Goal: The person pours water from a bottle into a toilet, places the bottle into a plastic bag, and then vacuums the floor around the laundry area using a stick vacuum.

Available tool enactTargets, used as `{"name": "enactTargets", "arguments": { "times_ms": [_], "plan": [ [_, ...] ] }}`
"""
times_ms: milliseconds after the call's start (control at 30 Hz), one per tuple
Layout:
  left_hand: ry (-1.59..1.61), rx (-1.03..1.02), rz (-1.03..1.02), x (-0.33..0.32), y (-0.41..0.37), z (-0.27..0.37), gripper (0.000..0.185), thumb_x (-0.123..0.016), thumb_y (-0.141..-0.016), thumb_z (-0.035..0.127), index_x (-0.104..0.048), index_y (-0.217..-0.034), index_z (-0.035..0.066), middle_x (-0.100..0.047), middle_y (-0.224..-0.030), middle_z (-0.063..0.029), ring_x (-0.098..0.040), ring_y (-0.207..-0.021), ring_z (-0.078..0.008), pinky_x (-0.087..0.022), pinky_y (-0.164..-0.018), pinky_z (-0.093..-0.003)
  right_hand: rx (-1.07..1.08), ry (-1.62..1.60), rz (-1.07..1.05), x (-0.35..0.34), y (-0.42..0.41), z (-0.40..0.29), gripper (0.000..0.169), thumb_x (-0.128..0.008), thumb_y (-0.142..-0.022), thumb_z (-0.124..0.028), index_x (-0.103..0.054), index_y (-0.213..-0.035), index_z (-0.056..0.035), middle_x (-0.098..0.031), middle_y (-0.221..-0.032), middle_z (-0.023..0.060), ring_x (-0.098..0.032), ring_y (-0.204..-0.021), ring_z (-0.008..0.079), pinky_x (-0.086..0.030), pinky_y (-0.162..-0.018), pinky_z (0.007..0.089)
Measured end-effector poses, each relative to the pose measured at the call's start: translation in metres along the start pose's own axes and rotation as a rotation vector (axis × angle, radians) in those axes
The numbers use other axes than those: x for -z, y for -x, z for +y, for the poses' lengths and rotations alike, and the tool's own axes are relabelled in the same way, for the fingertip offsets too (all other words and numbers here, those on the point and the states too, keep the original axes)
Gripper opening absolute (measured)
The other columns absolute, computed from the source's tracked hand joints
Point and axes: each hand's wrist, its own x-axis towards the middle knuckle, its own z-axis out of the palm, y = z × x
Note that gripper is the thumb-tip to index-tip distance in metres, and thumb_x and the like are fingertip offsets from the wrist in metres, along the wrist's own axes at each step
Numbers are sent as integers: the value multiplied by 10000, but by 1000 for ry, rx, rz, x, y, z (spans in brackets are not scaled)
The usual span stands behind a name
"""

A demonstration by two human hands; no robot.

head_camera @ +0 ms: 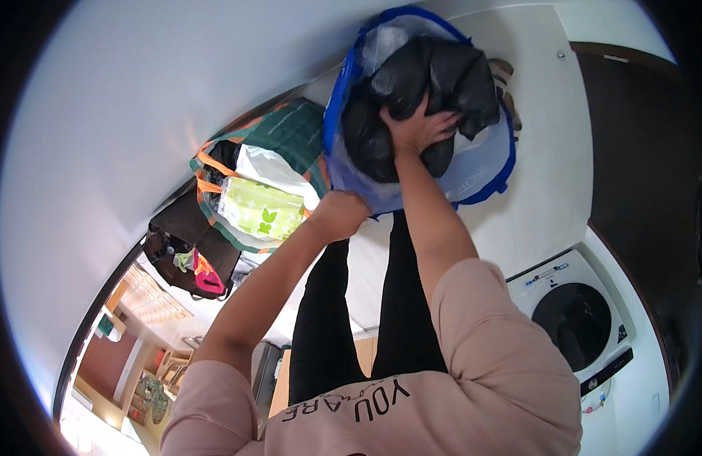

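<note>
A large translucent bag with a blue rim [335, 102] stands open before me. Black plastic bundles [465, 74] fill much of it. My right hand [422, 128] lies on these bundles, fingers spread, pressing against the black plastic. With my left hand [344, 214] I grip the bag's near left edge, fingers closed. Just left of it is a green and orange shopping bag [288, 128], holding a light green printed package [262, 208] and white plastic.
A dark brown bag [180, 219] with colourful items stands by the wall at left. At lower right is a white front-loading washing machine [573, 319]. Shoes [502, 74] lie partly hidden behind the blue-rimmed bag. A dark doorway [636, 142] is at right.
</note>
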Motion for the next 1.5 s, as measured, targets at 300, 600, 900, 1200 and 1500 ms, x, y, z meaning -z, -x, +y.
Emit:
{"name": "enactTargets", "arguments": {
  "times_ms": [300,600,900,1200,1500],
  "plan": [
    [-667,600,365,106,-85,-74,354,-523,-848,137,-589,-1193,95,-625,-1066,-48,-482,-1158,-238,-396,-902,-439,99,-221,-174,166,30,10,1108,-785,-599,-590,-177,-1478,-297,52,-1464,356,-1,-1358,547,-192,-989,725],
    [705,295,642,192,-7,46,145,-648,-844,135,-606,-815,0,-576,-704,-48,-527,-707,-107,-422,-674,-269,252,-22,-441,65,16,-93,864,-708,-669,-587,-343,-1418,-359,-29,-1521,223,-59,-1361,521,-161,-920,797],
    [65,351,604,152,22,56,411,-619,-780,-3,-528,-1179,28,-475,-1263,-169,-425,-1177,-363,-357,-998,-440,270,-246,-608,133,-18,-68,896,-737,-709,-467,-246,-1451,-372,-45,-1509,245,-109,-1374,474,-251,-953,736],
    [179,518,473,126,96,156,679,-643,-798,106,-350,-1409,86,-288,-1418,-260,-300,-1293,-430,-260,-1083,-486,648,-405,-549,266,-16,49,858,-745,-698,-194,-314,-1435,-272,-274,-1423,318,-396,-1237,481,-399,-995,485],
    [441,1107,429,-13,283,274,537,-616,-783,183,-495,-1294,72,-401,-1364,-229,-394,-1240,-392,-384,-1026,-465,842,181,-907,337,10,165,785,-723,-733,-225,-342,-1383,-3,-458,-1331,248,-417,-1240,424,-364,-1030,443]
  ]
}}
